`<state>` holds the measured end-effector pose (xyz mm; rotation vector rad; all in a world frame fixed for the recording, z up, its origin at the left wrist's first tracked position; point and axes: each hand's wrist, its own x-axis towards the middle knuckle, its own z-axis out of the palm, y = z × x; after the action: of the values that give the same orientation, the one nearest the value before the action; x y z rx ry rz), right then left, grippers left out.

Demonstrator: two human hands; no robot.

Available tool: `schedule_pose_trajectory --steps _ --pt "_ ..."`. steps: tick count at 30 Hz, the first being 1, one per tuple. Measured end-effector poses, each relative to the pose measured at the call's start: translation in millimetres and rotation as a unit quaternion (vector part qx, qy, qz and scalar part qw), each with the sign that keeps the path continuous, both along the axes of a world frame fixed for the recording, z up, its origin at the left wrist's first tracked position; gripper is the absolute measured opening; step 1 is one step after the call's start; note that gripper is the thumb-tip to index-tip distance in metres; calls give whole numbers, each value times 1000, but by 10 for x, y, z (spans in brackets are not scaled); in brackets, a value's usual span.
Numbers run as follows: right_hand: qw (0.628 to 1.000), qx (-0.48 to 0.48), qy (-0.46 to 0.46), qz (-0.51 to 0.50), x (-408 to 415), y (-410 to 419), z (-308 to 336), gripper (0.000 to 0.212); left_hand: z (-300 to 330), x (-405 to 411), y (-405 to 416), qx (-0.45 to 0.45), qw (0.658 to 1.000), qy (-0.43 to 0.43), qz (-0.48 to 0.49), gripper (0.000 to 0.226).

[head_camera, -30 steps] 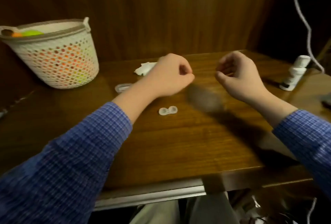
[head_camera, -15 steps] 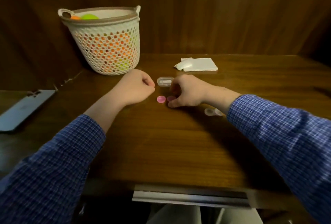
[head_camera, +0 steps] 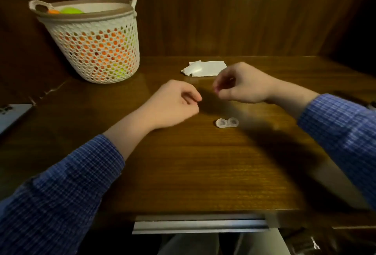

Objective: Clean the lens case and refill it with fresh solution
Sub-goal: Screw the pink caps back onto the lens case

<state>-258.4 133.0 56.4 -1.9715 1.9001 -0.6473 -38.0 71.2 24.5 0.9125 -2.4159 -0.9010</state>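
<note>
Both hands have lifted off the worktop (head_camera: 183, 173) since the earlier frame. Left grip (head_camera: 175, 104) is curled, what it holds hidden. Right grip (head_camera: 242, 85) pinches something small and pinkish, too blurred to name. Clear lens case (head_camera: 227, 122) lies open mid-worktop, below the right hand; tissue (head_camera: 205, 68) and basket (head_camera: 95, 51) sit near the back edge.

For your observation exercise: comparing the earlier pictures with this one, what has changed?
The right hand has lifted off the table, apparently pinching something small and pinkish. The left hand stays curled. The pink caps and small clear container are gone from view. The lens case, basket and tissue stay put.
</note>
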Motion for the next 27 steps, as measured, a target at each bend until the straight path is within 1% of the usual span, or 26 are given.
schedule_pose_trajectory --steps 4,7,9,11,17,21,27 --pt "991 -29 -121 -46 -387 388 -171 17 -184 -230 245 -16 998 -21 -64 43" --pt "976 -45 -206 -59 -495 552 -377 15 -274 -298 317 -24 997 -16 -72 57" --pt "968 -52 -241 -47 -474 606 -496 14 -303 -329 328 -23 998 -11 -65 64" --pt "968 -52 -246 -21 -437 620 -572 12 -324 -349 332 -21 998 -7 -56 67" --pt "976 -56 -206 34 -348 608 -622 11 -379 -372 346 -16 999 7 -33 69" --pt "977 -63 -200 46 -344 619 -626 11 -395 -380 347 -17 999 11 -38 71" --pt "981 -57 -177 51 -325 636 -624 12 -398 -383 350 -21 999 23 -38 64"
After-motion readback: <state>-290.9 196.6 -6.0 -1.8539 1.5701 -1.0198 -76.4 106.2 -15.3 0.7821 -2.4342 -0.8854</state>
